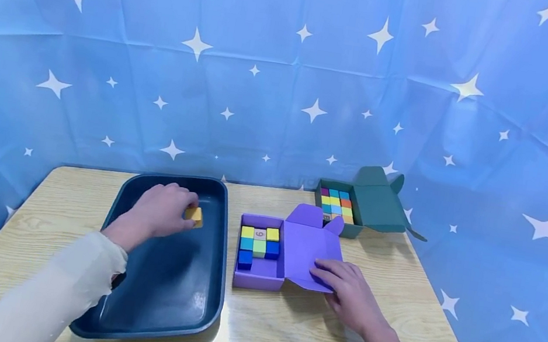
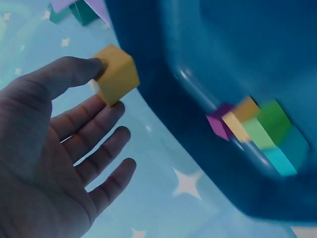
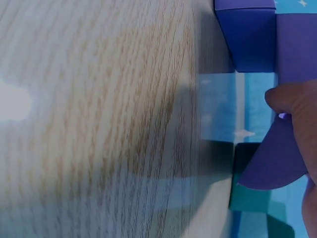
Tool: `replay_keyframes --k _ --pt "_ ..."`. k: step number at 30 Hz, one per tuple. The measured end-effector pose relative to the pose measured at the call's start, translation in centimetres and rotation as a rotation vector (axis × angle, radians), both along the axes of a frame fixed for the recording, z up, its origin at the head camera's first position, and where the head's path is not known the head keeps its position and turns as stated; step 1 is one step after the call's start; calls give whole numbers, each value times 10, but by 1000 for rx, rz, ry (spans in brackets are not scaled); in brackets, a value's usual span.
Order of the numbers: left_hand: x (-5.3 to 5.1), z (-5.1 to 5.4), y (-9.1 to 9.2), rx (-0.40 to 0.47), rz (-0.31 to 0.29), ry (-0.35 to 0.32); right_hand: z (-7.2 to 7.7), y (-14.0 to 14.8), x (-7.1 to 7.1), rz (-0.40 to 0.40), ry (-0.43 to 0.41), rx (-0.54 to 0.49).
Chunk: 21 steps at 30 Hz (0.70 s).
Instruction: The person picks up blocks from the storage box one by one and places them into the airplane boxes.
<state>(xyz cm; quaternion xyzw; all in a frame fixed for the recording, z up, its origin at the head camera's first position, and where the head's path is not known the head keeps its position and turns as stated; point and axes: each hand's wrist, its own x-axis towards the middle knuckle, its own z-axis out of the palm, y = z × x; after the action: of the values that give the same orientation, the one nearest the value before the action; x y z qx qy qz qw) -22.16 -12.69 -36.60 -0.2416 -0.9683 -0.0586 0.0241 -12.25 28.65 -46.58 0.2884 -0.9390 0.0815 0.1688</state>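
Observation:
My left hand point(image 1: 164, 209) pinches an orange-yellow cube block point(image 2: 118, 74) between thumb and fingertips, above the dark blue tray point(image 1: 218, 281). Several blocks, among them a green block point(image 2: 273, 121) and a purple block point(image 2: 219, 121), lie against the tray's wall in the left wrist view; in the head view they are hidden. Right of the tray stands an open purple box point(image 1: 257, 282) with several coloured blocks inside, one bearing a printed number. Its lid point(image 1: 307, 250) is folded out to the right, and my right hand point(image 1: 348, 294) holds the lid's outer edge, fingers on top and thumb underneath.
Behind the purple box, at the table's back right, a dark green box point(image 1: 352, 230) filled with coloured blocks stands with its lid point(image 1: 382, 208) spread rightward. A blue cloth point(image 1: 265, 87) with white stars hangs behind the wooden table point(image 1: 250, 333).

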Motion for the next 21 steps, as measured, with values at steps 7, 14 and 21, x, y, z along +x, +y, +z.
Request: replay_keyframes --k 7,14,21 --pt "4 -3 42 21 -42 37 -1 2 0 -1 4 -10" --pt "10 -9 85 27 -85 16 -1 4 -1 4 19 -18" --pt "15 -24 113 -47 -169 18 -2 4 -1 12 23 -27"
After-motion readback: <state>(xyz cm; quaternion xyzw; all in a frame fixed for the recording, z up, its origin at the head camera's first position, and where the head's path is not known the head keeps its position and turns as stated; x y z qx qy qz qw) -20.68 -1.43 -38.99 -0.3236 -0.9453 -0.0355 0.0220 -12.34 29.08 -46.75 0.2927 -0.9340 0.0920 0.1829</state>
